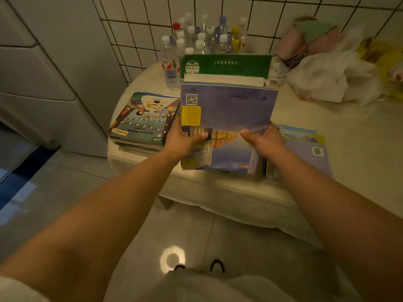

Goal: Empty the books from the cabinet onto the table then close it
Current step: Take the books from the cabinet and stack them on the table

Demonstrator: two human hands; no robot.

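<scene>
I hold a stack of books (pixel 229 105) over the table (pixel 359 153), tilted up toward me; its front cover is purple-blue with a QR code and a yellow label, and a green book shows at the back. My left hand (pixel 183 142) grips the stack's lower left edge, thumb on the cover. My right hand (pixel 261 138) grips the lower right edge the same way. Under the stack lies another blue-covered book pile (pixel 220 158) on the table. A pile of colourful books (pixel 141 123) sits at the left, a purple one (pixel 309 151) at the right. The cabinet is out of view.
Several plastic bottles (pixel 196 42) stand at the table's back by the tiled wall. White and yellow plastic bags (pixel 331 77) and pink cloth lie at the back right. A white appliance (pixel 50 83) stands to the left. Tiled floor lies below.
</scene>
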